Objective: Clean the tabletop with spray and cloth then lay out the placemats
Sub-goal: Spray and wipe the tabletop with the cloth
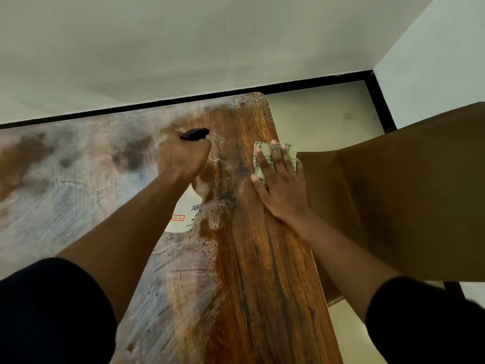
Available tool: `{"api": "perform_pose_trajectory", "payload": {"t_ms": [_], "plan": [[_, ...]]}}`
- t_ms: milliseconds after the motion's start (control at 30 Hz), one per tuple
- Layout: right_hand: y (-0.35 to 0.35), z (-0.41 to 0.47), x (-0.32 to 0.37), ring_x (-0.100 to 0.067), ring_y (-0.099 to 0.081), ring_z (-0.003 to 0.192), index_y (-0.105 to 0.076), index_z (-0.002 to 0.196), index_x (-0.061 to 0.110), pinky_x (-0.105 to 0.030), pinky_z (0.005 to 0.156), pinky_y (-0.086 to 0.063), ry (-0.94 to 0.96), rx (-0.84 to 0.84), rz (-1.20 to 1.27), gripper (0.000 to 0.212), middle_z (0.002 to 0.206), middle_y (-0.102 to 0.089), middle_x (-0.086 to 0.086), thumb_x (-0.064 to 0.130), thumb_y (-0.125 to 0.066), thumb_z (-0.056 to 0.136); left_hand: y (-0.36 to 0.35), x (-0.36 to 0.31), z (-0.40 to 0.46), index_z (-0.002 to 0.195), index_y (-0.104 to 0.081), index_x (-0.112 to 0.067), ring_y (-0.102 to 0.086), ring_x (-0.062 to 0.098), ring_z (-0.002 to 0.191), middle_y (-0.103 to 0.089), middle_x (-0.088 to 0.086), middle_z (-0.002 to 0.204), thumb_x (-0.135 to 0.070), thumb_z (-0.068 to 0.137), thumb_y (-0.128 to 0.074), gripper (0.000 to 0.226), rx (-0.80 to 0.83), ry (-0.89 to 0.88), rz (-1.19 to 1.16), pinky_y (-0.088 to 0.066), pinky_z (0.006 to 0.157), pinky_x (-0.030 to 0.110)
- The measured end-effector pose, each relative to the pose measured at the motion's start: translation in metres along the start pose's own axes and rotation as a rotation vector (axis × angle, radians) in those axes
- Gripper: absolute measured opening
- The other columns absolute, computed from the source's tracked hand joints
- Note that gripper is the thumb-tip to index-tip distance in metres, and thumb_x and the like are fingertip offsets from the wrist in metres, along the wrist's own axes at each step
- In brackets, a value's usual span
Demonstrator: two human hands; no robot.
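My left hand (183, 158) grips the neck of a white spray bottle (185, 212) with a black trigger head, held above the wooden tabletop (249, 258). My right hand (279, 185) lies flat with spread fingers on a pale patterned cloth (262, 153), pressing it onto the table near its right edge. The right strip of the tabletop looks dark, wet and glossy. The left part is whitish and streaky with brown patches. No placemats are in view.
A brown chair or panel (406, 193) stands close against the table's right edge. Beyond the table's far edge runs a black skirting line (236, 93) under a white wall. Pale floor (315, 116) shows at the far right corner.
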State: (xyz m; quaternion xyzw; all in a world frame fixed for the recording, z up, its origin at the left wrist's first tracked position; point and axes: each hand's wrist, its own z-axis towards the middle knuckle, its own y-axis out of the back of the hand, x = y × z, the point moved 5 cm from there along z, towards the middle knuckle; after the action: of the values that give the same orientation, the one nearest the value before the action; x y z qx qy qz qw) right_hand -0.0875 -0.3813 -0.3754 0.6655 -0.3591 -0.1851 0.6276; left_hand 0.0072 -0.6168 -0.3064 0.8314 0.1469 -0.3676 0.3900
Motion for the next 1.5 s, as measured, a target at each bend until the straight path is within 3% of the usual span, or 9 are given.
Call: {"api": "perform_pose_trajectory", "payload": {"t_ms": [267, 433, 533, 633, 700, 900, 1100, 1267, 1500], "plan": [[0.021, 0.110, 0.006, -0.028, 0.005, 0.162, -0.002, 0.167, 0.037, -0.059, 0.128, -0.008, -0.003, 0.033, 0.009, 0.067, 0.176, 0.007, -0.004, 0.061, -0.021, 0.108, 0.013, 0.003, 0.006, 0.120, -0.081, -0.025, -0.079, 0.023, 0.072, -0.080, 0.002, 0.082, -0.026, 0.090, -0.071, 0.032, -0.055, -0.027, 0.011, -0.063, 0.062, 0.033], [0.010, 0.059, 0.012, -0.028, 0.008, 0.162, 0.000, 0.167, 0.037, -0.059, 0.128, -0.003, -0.038, 0.009, 0.029, 0.065, 0.175, 0.010, -0.005, 0.061, -0.016, 0.108, 0.011, 0.003, 0.001, 0.126, -0.076, -0.020, -0.078, 0.020, 0.070, -0.081, 0.002, 0.084, -0.030, 0.085, -0.070, 0.042, -0.036, 0.004, 0.024, -0.055, 0.054, 0.026], [0.003, -0.001, 0.012, -0.027, 0.007, 0.162, -0.003, 0.167, 0.037, -0.059, 0.128, -0.004, -0.037, 0.004, 0.030, 0.064, 0.176, 0.007, -0.005, 0.060, -0.018, 0.109, 0.001, 0.000, -0.011, 0.131, -0.072, -0.017, -0.075, 0.023, 0.073, -0.079, 0.005, 0.090, -0.032, 0.088, -0.072, 0.045, -0.008, -0.031, 0.061, -0.060, 0.058, 0.031], [-0.002, -0.048, 0.011, -0.024, 0.009, 0.162, -0.004, 0.168, 0.036, -0.058, 0.129, -0.005, -0.028, 0.005, 0.001, 0.064, 0.176, 0.007, -0.003, 0.057, -0.024, 0.110, -0.012, 0.001, -0.020, 0.131, -0.075, -0.026, -0.076, 0.025, 0.074, -0.080, 0.002, 0.089, -0.045, 0.072, -0.064, 0.063, 0.053, -0.051, 0.058, -0.067, 0.067, 0.039], [-0.004, -0.054, 0.010, -0.023, 0.009, 0.162, -0.003, 0.168, 0.036, -0.058, 0.128, -0.006, -0.019, 0.012, -0.014, 0.065, 0.176, 0.006, -0.002, 0.057, -0.025, 0.110, -0.017, 0.005, -0.020, 0.132, -0.075, -0.028, -0.075, 0.026, 0.071, -0.080, 0.002, 0.087, -0.046, 0.069, -0.062, 0.067, 0.064, -0.040, 0.052, -0.064, 0.062, 0.038], [0.005, 0.020, 0.006, -0.028, 0.013, 0.161, 0.004, 0.167, 0.036, -0.059, 0.128, -0.001, 0.064, 0.052, -0.045, 0.067, 0.175, 0.013, -0.005, 0.063, -0.013, 0.108, -0.014, 0.015, -0.020, 0.137, -0.073, -0.025, -0.072, 0.024, 0.070, -0.080, 0.005, 0.090, -0.044, 0.072, -0.060, 0.069, 0.061, -0.045, 0.087, -0.062, 0.061, 0.033], [0.016, 0.086, 0.025, -0.028, 0.008, 0.162, 0.000, 0.167, 0.035, -0.058, 0.128, 0.003, 0.007, 0.054, -0.029, 0.068, 0.176, 0.008, -0.004, 0.060, -0.019, 0.108, 0.000, 0.025, -0.020, 0.134, -0.071, -0.019, -0.075, 0.029, 0.074, -0.080, 0.007, 0.089, -0.036, 0.080, -0.068, 0.057, 0.025, 0.002, 0.068, -0.061, 0.063, 0.035], [0.006, 0.026, 0.044, -0.027, 0.011, 0.161, 0.002, 0.167, 0.034, -0.060, 0.128, -0.001, 0.067, 0.052, -0.009, 0.066, 0.175, 0.011, -0.006, 0.059, -0.015, 0.109, 0.005, 0.022, -0.026, 0.131, -0.073, -0.021, -0.074, 0.023, 0.069, -0.080, 0.004, 0.089, -0.026, 0.088, -0.071, 0.043, 0.018, -0.016, 0.043, -0.053, 0.054, 0.025], [-0.013, -0.064, 0.067, -0.026, 0.011, 0.162, -0.003, 0.168, 0.033, -0.060, 0.128, -0.003, 0.126, 0.075, -0.009, 0.064, 0.176, 0.007, -0.006, 0.058, -0.015, 0.110, 0.002, 0.021, -0.029, 0.133, -0.075, -0.023, -0.070, 0.022, 0.065, -0.080, 0.006, 0.087, -0.038, 0.074, -0.065, 0.062, 0.042, -0.010, 0.007, -0.051, 0.052, 0.024]]}}
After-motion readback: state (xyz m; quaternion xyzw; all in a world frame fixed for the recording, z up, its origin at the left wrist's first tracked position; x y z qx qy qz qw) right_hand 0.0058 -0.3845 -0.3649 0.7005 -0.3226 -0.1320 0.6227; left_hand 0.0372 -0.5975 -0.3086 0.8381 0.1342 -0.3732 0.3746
